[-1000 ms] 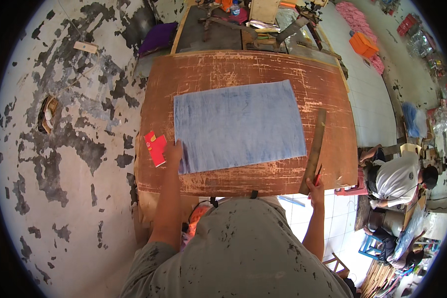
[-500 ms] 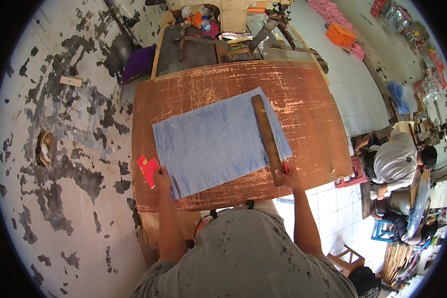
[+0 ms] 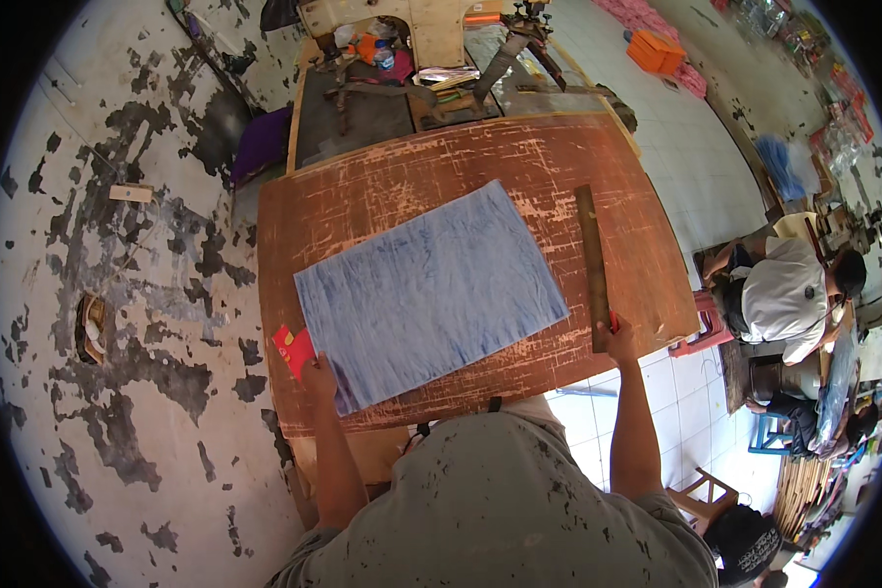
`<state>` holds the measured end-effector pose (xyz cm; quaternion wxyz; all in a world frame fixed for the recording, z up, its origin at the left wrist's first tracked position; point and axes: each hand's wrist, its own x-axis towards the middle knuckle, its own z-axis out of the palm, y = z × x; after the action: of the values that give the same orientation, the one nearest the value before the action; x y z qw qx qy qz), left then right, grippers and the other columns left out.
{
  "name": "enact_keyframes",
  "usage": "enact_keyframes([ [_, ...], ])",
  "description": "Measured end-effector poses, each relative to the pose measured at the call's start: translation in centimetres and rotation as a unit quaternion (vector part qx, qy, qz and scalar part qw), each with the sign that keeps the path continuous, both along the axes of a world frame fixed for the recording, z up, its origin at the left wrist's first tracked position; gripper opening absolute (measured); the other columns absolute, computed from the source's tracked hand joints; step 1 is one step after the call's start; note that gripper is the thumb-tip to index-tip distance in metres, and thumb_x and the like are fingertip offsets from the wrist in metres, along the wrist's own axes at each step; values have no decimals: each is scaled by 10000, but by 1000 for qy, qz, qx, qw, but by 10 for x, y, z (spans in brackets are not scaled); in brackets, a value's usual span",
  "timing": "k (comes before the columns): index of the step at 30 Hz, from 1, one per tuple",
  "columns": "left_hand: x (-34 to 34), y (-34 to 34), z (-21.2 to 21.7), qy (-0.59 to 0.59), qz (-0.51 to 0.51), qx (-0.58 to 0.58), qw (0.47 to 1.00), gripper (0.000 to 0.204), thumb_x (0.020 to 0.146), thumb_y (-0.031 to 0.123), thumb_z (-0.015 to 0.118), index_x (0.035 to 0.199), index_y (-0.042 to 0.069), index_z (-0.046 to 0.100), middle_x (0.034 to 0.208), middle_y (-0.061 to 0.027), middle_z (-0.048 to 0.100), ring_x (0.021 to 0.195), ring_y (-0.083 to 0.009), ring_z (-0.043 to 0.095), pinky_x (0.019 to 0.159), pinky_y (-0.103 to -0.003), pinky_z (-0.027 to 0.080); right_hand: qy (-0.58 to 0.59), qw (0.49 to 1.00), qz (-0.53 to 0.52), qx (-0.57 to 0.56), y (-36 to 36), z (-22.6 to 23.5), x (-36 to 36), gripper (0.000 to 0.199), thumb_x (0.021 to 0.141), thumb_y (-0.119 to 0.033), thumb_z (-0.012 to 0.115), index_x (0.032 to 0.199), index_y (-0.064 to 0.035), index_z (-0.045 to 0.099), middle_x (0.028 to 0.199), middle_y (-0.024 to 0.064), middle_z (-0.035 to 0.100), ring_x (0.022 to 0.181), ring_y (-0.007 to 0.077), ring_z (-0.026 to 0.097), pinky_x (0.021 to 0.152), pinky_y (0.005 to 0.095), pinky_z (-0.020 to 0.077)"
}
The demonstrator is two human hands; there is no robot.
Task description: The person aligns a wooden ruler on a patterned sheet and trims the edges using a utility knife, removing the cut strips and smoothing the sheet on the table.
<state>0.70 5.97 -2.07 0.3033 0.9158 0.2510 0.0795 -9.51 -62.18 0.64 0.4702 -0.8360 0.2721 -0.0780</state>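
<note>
A blue, streaky rectangular sheet (image 3: 431, 294) lies askew on the scratched red-brown tabletop (image 3: 647, 265). At its near left corner my left hand (image 3: 318, 377) is closed on the edge, where a darker purplish bit shows. A red card-like piece (image 3: 292, 348) lies right beside those fingers. My right hand (image 3: 616, 343) grips the near end of a long brown straightedge (image 3: 593, 265), which lies to the right of the sheet, apart from it. A small red object (image 3: 613, 320), its kind unclear, sticks up from the same hand.
Beyond the table stands a beige machine frame (image 3: 441, 39) with clutter around it. A peeling wall (image 3: 157, 323) runs along the left, with a purple cushion (image 3: 262, 147) near it. People sit working at the right, one in a white shirt (image 3: 784, 299), beside a red stool (image 3: 701, 328).
My right hand has moved right, taking the straightedge off the sheet onto the bare tabletop. The sheet is turned slightly, its near left corner closer to me. My left hand stays at that corner.
</note>
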Motion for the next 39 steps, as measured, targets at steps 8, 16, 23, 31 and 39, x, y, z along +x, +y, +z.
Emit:
enact_keyframes([
  [8,-7,-28,6,-13,-30,70,997,589,868,309,774,1292,-68,614,1290,-330,590,1228,-474,565,1060,-525,454,-26,977,-84,-196,2,-18,7,389,851,-269,808,1151,-38,720,933,173,656,869,405,657,852,488,541],
  [16,0,-73,35,-39,-90,146,984,757,878,351,777,1458,-53,506,1464,-343,456,1380,-493,429,1167,-576,349,-30,972,-118,-200,9,-14,27,383,920,-255,754,1232,-66,638,1177,198,563,1160,415,553,989,535,452],
  [23,32,-125,31,-87,-194,128,969,763,974,397,673,1545,-35,409,1617,-321,281,1534,-472,224,1236,-644,154,32,945,-146,-292,32,8,55,349,940,-272,731,1232,-100,649,1236,176,570,1198,389,544,1042,570,382],
  [31,57,-151,12,-62,-219,174,958,724,1024,398,592,1587,-2,374,1693,-259,208,1585,-453,136,1251,-639,122,-114,952,44,-281,84,-33,211,428,995,-413,657,1121,-4,682,1078,225,668,1076,407,636,919,486,506],
  [39,48,-151,23,-40,-207,136,968,769,1001,399,591,1599,-13,341,1705,-266,180,1591,-453,124,1265,-618,88,185,981,45,37,105,26,310,863,909,-706,641,1287,68,669,1195,316,706,1152,421,681,959,469,526],
])
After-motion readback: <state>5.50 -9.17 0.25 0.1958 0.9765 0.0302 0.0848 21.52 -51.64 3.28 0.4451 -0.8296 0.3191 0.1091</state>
